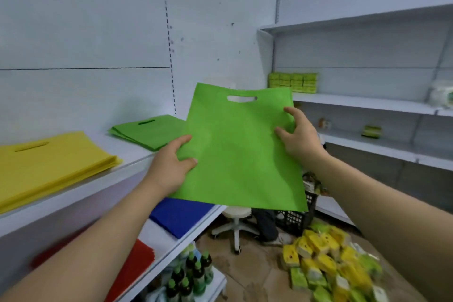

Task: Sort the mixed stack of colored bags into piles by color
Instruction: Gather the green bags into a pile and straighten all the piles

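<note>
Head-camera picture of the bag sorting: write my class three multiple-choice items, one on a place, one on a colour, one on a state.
1. Where does the green pile lie?
A. on the upper shelf, right of the yellow pile
B. on a table
C. in a drawer

2. What colour is the held bag?
A. blue
B. green
C. red

3. How is that bag held?
A. by one hand alone
B. by both hands, at its side edges
C. by nobody; it lies flat

Answers:
1 A: it lies on the shelf, past the yellow pile.
2 B: the bag is bright green.
3 B: the left hand and right hand pinch opposite edges with curled fingers.
</note>
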Tool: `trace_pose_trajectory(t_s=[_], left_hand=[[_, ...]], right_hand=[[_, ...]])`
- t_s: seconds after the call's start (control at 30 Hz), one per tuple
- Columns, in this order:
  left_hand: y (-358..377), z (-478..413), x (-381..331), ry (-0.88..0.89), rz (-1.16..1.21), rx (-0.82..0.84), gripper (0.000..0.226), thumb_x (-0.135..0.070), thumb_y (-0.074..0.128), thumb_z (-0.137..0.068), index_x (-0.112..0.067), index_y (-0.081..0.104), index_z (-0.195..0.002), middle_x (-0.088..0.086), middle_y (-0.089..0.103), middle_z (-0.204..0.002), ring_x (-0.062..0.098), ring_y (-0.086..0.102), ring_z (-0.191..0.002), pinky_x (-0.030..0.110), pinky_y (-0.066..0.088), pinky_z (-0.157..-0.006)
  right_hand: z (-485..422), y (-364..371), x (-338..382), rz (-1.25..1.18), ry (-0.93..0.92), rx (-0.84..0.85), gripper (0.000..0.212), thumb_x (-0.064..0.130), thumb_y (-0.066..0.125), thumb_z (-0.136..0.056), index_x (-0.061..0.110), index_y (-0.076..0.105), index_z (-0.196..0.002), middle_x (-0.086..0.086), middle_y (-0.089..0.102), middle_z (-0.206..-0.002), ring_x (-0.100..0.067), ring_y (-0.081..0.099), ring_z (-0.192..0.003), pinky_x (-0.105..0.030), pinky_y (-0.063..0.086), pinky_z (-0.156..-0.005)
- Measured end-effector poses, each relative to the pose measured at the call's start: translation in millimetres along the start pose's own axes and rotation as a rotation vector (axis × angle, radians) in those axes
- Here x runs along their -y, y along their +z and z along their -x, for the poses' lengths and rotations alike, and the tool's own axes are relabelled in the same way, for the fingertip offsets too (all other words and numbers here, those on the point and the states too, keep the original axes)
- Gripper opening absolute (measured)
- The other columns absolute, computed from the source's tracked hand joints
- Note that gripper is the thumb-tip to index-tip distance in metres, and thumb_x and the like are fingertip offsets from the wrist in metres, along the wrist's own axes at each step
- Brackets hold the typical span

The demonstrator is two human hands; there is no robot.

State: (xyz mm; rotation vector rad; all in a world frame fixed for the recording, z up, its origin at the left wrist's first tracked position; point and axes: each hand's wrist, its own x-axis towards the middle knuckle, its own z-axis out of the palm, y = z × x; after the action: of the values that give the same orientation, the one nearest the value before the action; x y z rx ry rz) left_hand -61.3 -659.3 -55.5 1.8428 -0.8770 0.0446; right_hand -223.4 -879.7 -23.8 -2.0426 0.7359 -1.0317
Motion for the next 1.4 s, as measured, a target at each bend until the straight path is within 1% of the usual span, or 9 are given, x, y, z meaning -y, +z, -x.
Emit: trace_pose_trajectory(t_s=[0.1,0.2,0.4,0.5,0.67,0.8,1.03,1.17,1.4], left_hand=[[48.0,-20.4,-8.1,0.006,0.027,0.074,0.058,-0.003,0.067,-0.083,-0.016,0.048,-0.137,0.002,0.057,-0.124,0.013,0.056,-0.104,0.013,0.038,-0.080],[83.1,-42.4,-7.2,0.010,0.051,0.135,0.059,-0.004,0.067,-0.084,-0.018,0.047,-0.137,0.003,0.057,-0.128,0.014,0.057,-0.103,0.019,0.041,-0.082],[121.7,-100.9,2.0,0.063,0.004,0.153,0.059,-0.006,0.066,-0.086,-0.016,0.044,-0.140,0.002,0.047,-0.141,0.009,0.045,-0.119,0.013,0.029,-0.091],[124.5,-139.1,14.9,0.071,-0.009,0.136,0.059,-0.008,0.065,-0.087,-0.018,0.042,-0.141,0.002,0.042,-0.145,0.014,0.039,-0.130,0.016,0.026,-0.096],[114.4,-202.1,32.6,0.056,-0.043,0.067,0.060,-0.010,0.066,-0.086,-0.019,0.042,-0.141,0.002,0.042,-0.146,0.019,0.039,-0.134,0.027,0.028,-0.109],[100.8,-236.3,51.5,0.014,-0.076,0.000,0.060,-0.010,0.066,-0.086,-0.020,0.044,-0.140,0.002,0.043,-0.145,0.019,0.043,-0.130,0.022,0.033,-0.100],[54.7,-251.1,93.5,-0.174,-0.213,-0.146,0.061,-0.012,0.067,-0.085,-0.017,0.043,-0.140,0.006,0.045,-0.143,0.021,0.046,-0.127,0.021,0.032,-0.096],[22.1,-242.5,113.8,-0.349,-0.254,-0.188,0.073,-0.014,0.074,-0.078,-0.018,0.040,-0.142,0.009,0.053,-0.135,0.023,0.057,-0.112,0.032,0.044,-0.099],[-4.9,-218.6,130.4,-0.564,-0.559,-0.287,0.078,-0.015,0.073,-0.078,-0.009,0.035,-0.145,0.013,0.042,-0.143,0.022,0.046,-0.125,0.020,0.033,-0.099]], right_hand=[[-16.8,-25.5,-32.2,0.065,0.038,-0.051,0.056,0.022,0.062,-0.092,0.032,0.037,-0.141,0.010,0.050,-0.093,-0.019,0.057,-0.074,-0.041,0.057,-0.073],[-34.6,-39.8,-60.5,0.073,0.058,-0.117,0.053,0.024,0.061,-0.092,0.033,0.039,-0.139,0.005,0.052,-0.100,-0.018,0.056,-0.079,-0.046,0.056,-0.078],[-92.1,-29.3,-95.3,0.109,0.044,-0.171,0.051,0.026,0.061,-0.093,0.032,0.039,-0.139,-0.007,0.055,-0.117,-0.011,0.051,-0.072,-0.029,0.048,-0.067],[-129.5,-8.1,-98.5,0.116,0.028,-0.144,0.052,0.023,0.060,-0.094,0.028,0.039,-0.141,0.001,0.052,-0.108,-0.021,0.059,-0.084,-0.024,0.042,-0.063],[-203.7,33.9,-92.3,0.119,-0.012,-0.091,0.053,0.022,0.060,-0.094,0.028,0.038,-0.142,0.009,0.052,-0.098,-0.009,0.047,-0.059,-0.026,0.049,-0.056],[-249.2,73.9,-86.9,0.092,-0.051,-0.045,0.051,0.022,0.060,-0.094,0.027,0.039,-0.140,0.004,0.056,-0.102,-0.010,0.053,-0.067,-0.029,0.051,-0.062],[-301.5,180.2,-69.0,0.015,-0.165,0.107,0.048,0.022,0.060,-0.093,0.019,0.044,-0.138,-0.007,0.058,-0.125,-0.018,0.054,-0.101,-0.022,0.037,-0.086],[-316.7,247.8,-51.9,-0.055,-0.233,0.284,0.047,0.022,0.058,-0.094,0.021,0.042,-0.139,-0.005,0.055,-0.122,-0.015,0.050,-0.092,-0.027,0.043,-0.085],[-327.0,346.5,-24.7,-0.093,-0.345,0.566,0.041,0.024,0.058,-0.094,0.017,0.046,-0.133,-0.010,0.057,-0.118,-0.022,0.051,-0.092,-0.028,0.042,-0.082]])
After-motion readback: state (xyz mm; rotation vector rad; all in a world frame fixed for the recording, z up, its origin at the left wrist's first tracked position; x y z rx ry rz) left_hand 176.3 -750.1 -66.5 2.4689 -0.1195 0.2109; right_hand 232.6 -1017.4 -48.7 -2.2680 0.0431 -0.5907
